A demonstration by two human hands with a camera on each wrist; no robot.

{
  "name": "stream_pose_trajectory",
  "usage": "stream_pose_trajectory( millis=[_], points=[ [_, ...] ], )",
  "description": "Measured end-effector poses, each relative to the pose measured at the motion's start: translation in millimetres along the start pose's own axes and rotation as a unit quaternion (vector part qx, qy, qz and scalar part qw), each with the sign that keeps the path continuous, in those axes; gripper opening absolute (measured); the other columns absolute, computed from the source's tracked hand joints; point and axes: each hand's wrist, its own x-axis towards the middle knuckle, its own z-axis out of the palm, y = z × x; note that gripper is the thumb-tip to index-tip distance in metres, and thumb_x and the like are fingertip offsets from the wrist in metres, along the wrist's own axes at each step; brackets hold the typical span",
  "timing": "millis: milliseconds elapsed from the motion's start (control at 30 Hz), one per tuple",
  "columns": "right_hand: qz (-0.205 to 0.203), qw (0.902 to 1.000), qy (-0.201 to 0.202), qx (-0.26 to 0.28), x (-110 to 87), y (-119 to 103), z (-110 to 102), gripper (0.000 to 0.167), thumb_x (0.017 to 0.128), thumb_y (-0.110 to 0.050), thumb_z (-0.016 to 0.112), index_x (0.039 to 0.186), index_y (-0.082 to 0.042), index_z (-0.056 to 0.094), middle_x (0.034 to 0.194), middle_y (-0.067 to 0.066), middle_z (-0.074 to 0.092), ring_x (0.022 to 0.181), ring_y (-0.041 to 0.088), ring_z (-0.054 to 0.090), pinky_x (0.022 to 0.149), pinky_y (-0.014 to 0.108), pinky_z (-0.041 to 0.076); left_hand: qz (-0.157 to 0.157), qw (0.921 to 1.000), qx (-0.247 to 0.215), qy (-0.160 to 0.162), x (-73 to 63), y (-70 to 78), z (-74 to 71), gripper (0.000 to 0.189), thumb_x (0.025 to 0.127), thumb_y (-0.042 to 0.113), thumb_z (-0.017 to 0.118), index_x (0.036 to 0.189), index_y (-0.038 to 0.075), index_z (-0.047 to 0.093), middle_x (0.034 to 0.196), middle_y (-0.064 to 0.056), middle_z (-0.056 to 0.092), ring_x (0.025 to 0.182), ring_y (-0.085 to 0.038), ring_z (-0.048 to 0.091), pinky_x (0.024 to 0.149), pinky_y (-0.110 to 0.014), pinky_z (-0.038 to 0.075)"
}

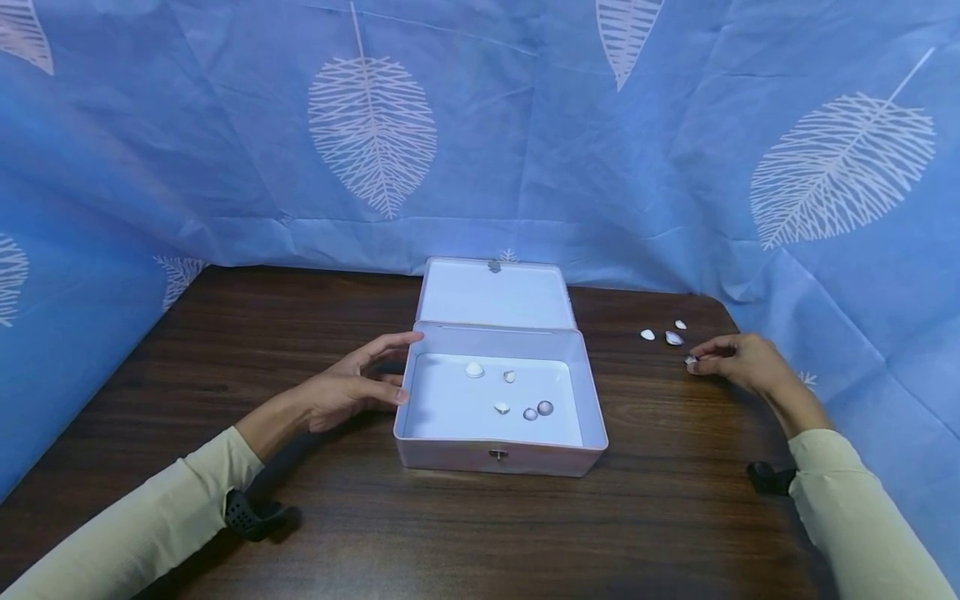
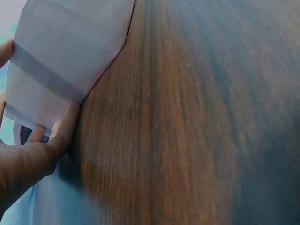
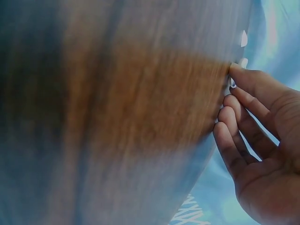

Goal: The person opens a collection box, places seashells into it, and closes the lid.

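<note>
A pale metal box (image 1: 500, 457) with a front latch stands on the table, its hinged lid (image 1: 495, 293) raised and leaning back. Inside lie several seashells, among them a white one (image 1: 474, 370) at the back and a round purplish one (image 1: 545, 407) nearer the front right. Against the box's left side rests my left hand (image 1: 348, 390), thumb and forefinger spread along the rim; the left wrist view has its fingers (image 2: 68, 124) on the outer wall. Far to the right, my right hand (image 1: 738, 364) pinches a small seashell (image 1: 690, 360) between thumb and forefinger, low at the table.
Three loose shells, one of them a larger shell (image 1: 673, 338), lie just beyond the right hand on the dark wooden table (image 1: 480, 533). A blue leaf-patterned cloth (image 1: 525, 150) hangs behind and at both sides. The table's right edge is close to the right hand.
</note>
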Motion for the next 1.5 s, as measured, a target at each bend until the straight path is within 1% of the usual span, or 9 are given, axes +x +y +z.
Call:
stream_pose_trajectory(
  millis=[67,167,367,567,767,1033,1167,1300,1500],
  points=[
    [0.002,1.0000,0.001,-0.004,-1.3,-0.5,0.2,0.051,0.103,-0.041,0.083,0.130,0.002,0.080,0.115,0.015,0.084,0.115,0.039,0.071,0.100,0.058,0.056,0.000,1.0000,0.000,-0.001,0.2,0.4,0.3,0.095,0.100,0.008,0.081,0.179,0.029,0.032,0.189,-0.013,0.009,0.170,-0.055,0.027,0.127,-0.058,0.047],
    [0.001,1.0000,0.003,-0.007,-2.6,-0.1,1.4,0.051,0.104,-0.042,0.081,0.130,0.002,0.080,0.121,0.023,0.081,0.123,0.049,0.067,0.103,0.065,0.054,0.000,1.0000,-0.003,-0.001,0.2,1.1,0.6,0.095,0.100,0.007,0.080,0.179,0.029,0.032,0.189,-0.013,0.009,0.170,-0.055,0.026,0.127,-0.058,0.047],
    [-0.014,0.9994,0.014,-0.028,-4.0,0.9,3.0,0.045,0.107,-0.040,0.078,0.127,0.001,0.081,0.132,0.032,0.076,0.126,0.057,0.065,0.102,0.070,0.053,-0.003,1.0000,-0.006,-0.003,0.9,1.7,0.5,0.095,0.099,0.009,0.081,0.178,0.030,0.032,0.190,-0.012,0.007,0.171,-0.055,0.023,0.131,-0.063,0.042],
    [-0.057,0.9961,0.024,-0.063,-4.3,-2.3,1.9,0.038,0.108,-0.032,0.077,0.122,0.002,0.082,0.128,0.033,0.077,0.125,0.060,0.066,0.103,0.074,0.052,-0.005,0.9999,-0.008,-0.004,2.2,2.5,0.5,0.094,0.100,0.006,0.079,0.178,0.030,0.032,0.190,-0.011,0.007,0.172,-0.053,0.023,0.131,-0.063,0.042],
    [-0.084,0.9930,0.041,-0.073,-4.8,-2.6,1.9,0.030,0.109,-0.027,0.075,0.117,0.001,0.083,0.119,0.028,0.081,0.120,0.055,0.070,0.100,0.071,0.054,-0.007,0.9999,-0.011,-0.003,2.8,4.6,1.0,0.094,0.100,0.005,0.079,0.178,0.030,0.033,0.190,-0.010,0.008,0.172,-0.050,0.023,0.129,-0.059,0.045],
    [-0.100,0.9904,0.073,-0.063,-3.0,-8.5,3.9,0.029,0.110,-0.032,0.074,0.117,-0.005,0.084,0.115,0.021,0.083,0.115,0.048,0.075,0.095,0.062,0.056,-0.004,0.9999,-0.010,-0.002,2.6,5.1,0.4,0.095,0.099,0.005,0.082,0.178,0.029,0.034,0.189,-0.010,0.010,0.172,-0.049,0.024,0.123,-0.052,0.051],
    [-0.112,0.9885,0.083,-0.059,-4.2,-19.4,3.1,0.030,0.110,-0.032,0.075,0.118,-0.004,0.084,0.114,0.021,0.084,0.111,0.046,0.076,0.090,0.056,0.058,-0.006,0.9999,-0.008,-0.001,1.8,4.1,-1.1,0.096,0.098,0.008,0.083,0.178,0.029,0.034,0.189,-0.010,0.009,0.171,-0.049,0.024,0.125,-0.054,0.049],
    [-0.127,0.9853,0.099,-0.056,-7.4,-32.5,4.4,0.029,0.108,-0.030,0.077,0.120,-0.005,0.084,0.115,0.021,0.084,0.106,0.042,0.077,0.083,0.046,0.058,-0.011,0.9999,-0.012,0.000,1.4,3.6,-1.7,0.095,0.099,0.007,0.082,0.178,0.029,0.034,0.189,-0.010,0.008,0.171,-0.050,0.025,0.126,-0.057,0.048],
    [-0.139,0.9836,0.108,-0.042,-14.1,-54.6,10.4,0.028,0.106,-0.032,0.080,0.119,-0.007,0.086,0.112,0.016,0.086,0.095,0.024,0.078,0.077,0.035,0.057,-0.012,0.9999,-0.012,-0.001,1.3,1.9,-1.5,0.094,0.100,0.006,0.079,0.178,0.028,0.033,0.189,-0.011,0.007,0.170,-0.053,0.026,0.126,-0.057,0.048]
  ],
)
